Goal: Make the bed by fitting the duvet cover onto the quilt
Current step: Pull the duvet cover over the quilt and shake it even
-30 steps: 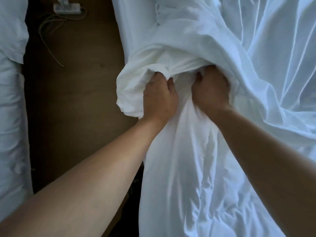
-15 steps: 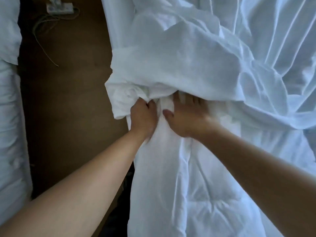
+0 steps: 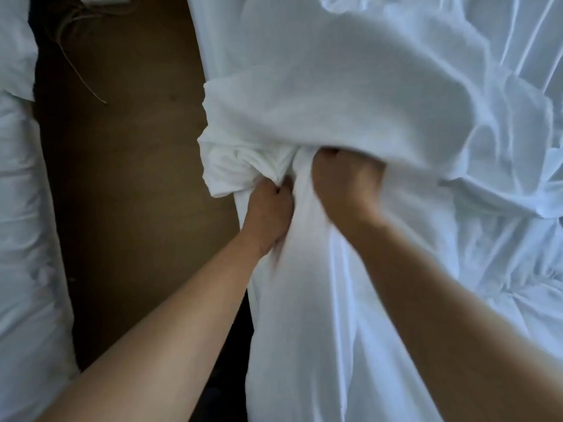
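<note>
A white duvet cover lies bunched over the bed, its folded edge draped across the middle of the head view. Under it runs the white quilt, stretching toward me along the bed's left side. My left hand grips a gathered wad of white fabric at the bed's edge. My right hand is curled into the fabric just to its right, fingertips hidden under the cover's edge. Both hands are blurred by motion.
Brown floor runs between this bed and a second white bed on the left. A power strip with loose cables lies on the floor at the top left. Rumpled white bedding fills the right side.
The cover's folded edge has come farther toward me over my hands. My right hand went from lying flat on the fabric to curling into it. My left hand keeps its grip on the bunch.
</note>
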The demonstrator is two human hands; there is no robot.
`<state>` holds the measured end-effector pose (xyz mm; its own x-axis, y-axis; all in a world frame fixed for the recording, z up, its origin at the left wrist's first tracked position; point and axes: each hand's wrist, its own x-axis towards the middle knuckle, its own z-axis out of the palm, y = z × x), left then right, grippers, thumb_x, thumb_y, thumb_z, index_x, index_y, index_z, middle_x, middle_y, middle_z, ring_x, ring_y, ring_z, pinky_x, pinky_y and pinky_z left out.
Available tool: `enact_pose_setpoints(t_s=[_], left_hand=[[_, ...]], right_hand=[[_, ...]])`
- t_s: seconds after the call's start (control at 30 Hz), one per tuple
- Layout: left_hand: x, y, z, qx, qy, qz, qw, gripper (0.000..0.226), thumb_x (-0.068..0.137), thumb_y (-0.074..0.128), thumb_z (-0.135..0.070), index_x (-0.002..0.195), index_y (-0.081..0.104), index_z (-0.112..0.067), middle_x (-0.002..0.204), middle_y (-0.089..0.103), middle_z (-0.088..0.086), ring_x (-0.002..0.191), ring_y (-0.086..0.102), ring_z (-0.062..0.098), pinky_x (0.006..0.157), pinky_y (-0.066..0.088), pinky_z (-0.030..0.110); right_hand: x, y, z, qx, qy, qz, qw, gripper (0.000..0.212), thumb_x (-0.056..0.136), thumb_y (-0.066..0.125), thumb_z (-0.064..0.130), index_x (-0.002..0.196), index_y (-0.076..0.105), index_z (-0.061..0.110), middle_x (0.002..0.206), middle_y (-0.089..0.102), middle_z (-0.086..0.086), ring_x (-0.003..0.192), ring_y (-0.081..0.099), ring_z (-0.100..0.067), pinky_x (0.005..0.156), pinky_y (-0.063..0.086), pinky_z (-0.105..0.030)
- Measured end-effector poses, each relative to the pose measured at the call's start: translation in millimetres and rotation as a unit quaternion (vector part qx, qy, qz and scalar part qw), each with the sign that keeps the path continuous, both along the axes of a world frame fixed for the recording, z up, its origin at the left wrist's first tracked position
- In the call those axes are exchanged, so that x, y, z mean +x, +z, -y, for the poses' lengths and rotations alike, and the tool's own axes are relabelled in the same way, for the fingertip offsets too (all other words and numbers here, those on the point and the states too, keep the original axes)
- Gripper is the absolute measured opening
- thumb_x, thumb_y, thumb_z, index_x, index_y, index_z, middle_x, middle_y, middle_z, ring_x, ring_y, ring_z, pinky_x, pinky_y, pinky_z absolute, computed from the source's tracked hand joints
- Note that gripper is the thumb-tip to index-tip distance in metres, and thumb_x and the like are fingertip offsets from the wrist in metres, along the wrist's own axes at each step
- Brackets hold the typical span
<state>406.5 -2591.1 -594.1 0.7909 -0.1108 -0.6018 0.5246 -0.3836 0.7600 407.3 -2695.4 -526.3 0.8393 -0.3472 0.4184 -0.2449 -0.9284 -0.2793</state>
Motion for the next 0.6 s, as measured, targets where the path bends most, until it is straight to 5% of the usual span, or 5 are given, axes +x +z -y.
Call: enact_pose_setpoints(t_s=[0.13,0.27,0.33,0.43,0.6], left_hand=[[-40.6,11.8,10.8,-0.054,-0.017,-0.026,0.998,0.032,0.105,0.047,-0.034,0.099,0.069,-0.012,0.094,0.071,0.006,0.093,0.067,0.022,0.087,0.052,0.037],[-37.9,8.9,17.4,-0.042,0.036,-0.008,0.998,0.037,0.104,0.048,-0.035,0.091,0.066,-0.004,0.090,0.069,0.009,0.085,0.061,0.019,0.078,0.047,0.036],[-35.3,-2.6,13.2,0.001,0.028,-0.001,1.000,0.038,0.105,0.045,-0.037,0.099,0.067,-0.007,0.096,0.069,0.009,0.091,0.064,0.021,0.080,0.049,0.036],[-44.0,-16.8,16.1,0.018,-0.022,0.018,0.999,0.032,0.105,0.042,-0.033,0.086,0.063,-0.016,0.082,0.065,-0.002,0.080,0.062,0.016,0.067,0.047,0.028],[-50.6,-15.4,15.4,0.000,-0.017,0.081,0.997,0.037,0.107,0.045,-0.032,0.071,0.052,-0.023,0.058,0.056,-0.022,0.056,0.052,-0.005,0.053,0.036,0.010]], right_hand=[[49.3,12.0,48.8,0.234,-0.137,0.029,0.962,0.019,0.082,0.049,0.013,0.075,0.066,0.016,0.070,0.062,0.003,0.081,0.068,-0.032,0.072,0.048,-0.040],[6.9,-27.0,44.2,0.193,-0.050,-0.337,0.920,0.034,0.103,0.038,0.023,0.118,0.062,0.006,0.126,0.063,-0.022,0.118,0.058,-0.039,0.094,0.045,-0.040],[-34.0,-43.5,33.7,0.221,-0.028,-0.438,0.871,0.057,0.102,0.037,0.044,0.144,0.039,0.006,0.136,0.053,-0.027,0.126,0.050,-0.042,0.102,0.042,-0.046],[-65.5,-55.6,16.8,0.243,-0.100,-0.418,0.869,0.091,0.091,0.046,0.067,0.157,0.004,0.021,0.132,0.055,-0.026,0.124,0.052,-0.044,0.097,0.043,-0.045],[-35.2,-52.7,14.6,0.247,-0.057,-0.277,0.927,0.032,0.097,0.044,0.012,0.119,0.063,-0.001,0.121,0.066,-0.024,0.113,0.059,-0.040,0.090,0.040,-0.034]])
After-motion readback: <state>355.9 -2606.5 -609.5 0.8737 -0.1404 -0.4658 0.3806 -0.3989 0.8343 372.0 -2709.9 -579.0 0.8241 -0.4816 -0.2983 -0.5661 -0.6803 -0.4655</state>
